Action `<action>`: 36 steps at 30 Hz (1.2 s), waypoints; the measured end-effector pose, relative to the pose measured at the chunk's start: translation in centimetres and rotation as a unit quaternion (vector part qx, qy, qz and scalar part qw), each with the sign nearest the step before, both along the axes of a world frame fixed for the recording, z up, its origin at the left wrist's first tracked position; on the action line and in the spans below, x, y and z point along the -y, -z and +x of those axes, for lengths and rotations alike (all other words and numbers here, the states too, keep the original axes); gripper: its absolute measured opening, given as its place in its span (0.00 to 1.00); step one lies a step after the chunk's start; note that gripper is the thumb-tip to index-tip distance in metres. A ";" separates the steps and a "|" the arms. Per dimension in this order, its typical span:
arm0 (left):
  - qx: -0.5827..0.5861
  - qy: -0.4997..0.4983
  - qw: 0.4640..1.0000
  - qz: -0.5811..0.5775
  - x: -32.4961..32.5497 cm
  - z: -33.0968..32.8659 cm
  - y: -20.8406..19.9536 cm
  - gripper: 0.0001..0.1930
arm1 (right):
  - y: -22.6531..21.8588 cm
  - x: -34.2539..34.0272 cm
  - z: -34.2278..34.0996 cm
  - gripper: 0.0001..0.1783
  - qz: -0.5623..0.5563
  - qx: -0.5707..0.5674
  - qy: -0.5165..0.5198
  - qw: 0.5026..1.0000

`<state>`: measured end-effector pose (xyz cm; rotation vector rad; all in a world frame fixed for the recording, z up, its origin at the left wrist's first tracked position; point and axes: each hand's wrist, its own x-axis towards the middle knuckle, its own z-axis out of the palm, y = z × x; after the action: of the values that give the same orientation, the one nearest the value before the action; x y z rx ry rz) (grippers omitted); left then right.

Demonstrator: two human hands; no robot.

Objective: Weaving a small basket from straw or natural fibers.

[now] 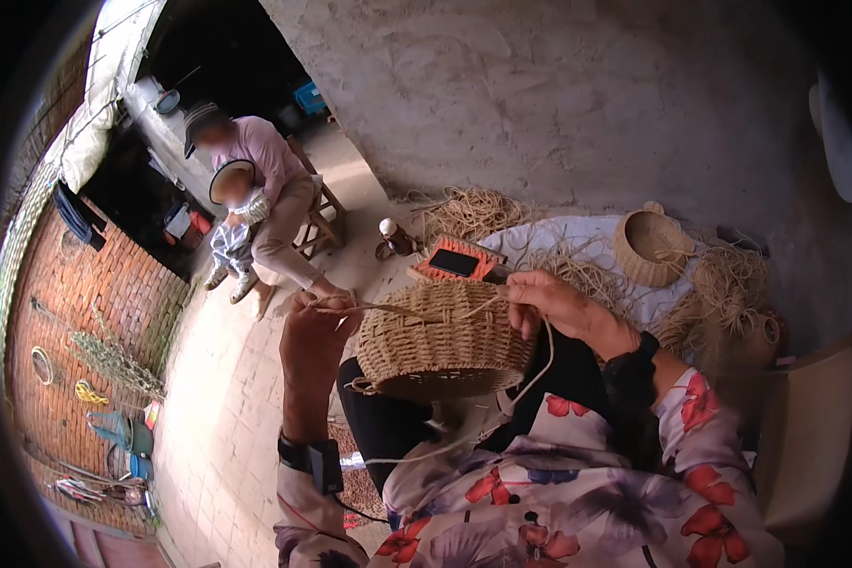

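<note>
A woven straw-coloured basket (440, 331) rests over my lap, tilted so that its hollow opening shows along its lower side. My left hand (310, 341) is closed in a pinch at the basket's left, holding a strand of cord (383, 308) drawn taut from the weave. At the upper right edge, the fingers of my right hand (568, 308) are closed on another stretch of cord, close against the basket. From there a loose tail (551, 355) loops down across my lap. Whether the right fingers also grip the basket wall cannot be made out.
A finished-looking round basket (648, 251) and heaps of cord (729, 284) lie on a white cloth (563, 232) by the wall. Beyond my basket, a dark phone (454, 262) sits on an orange item (431, 273). Further left, a person (265, 161) sits holding a child (237, 218).
</note>
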<state>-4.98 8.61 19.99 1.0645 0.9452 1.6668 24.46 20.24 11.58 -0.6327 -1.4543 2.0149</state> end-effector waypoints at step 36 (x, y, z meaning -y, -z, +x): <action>-0.314 0.173 0.900 -0.250 8.6 0.8 5.1 0.12 | -3.3 0.2 -4.0 0.07 0.420 0.103 0.114 0.894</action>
<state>-4.16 -0.01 14.93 1.3281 1.3990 0.7159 20.49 20.04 14.85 -0.5896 -2.0519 0.9896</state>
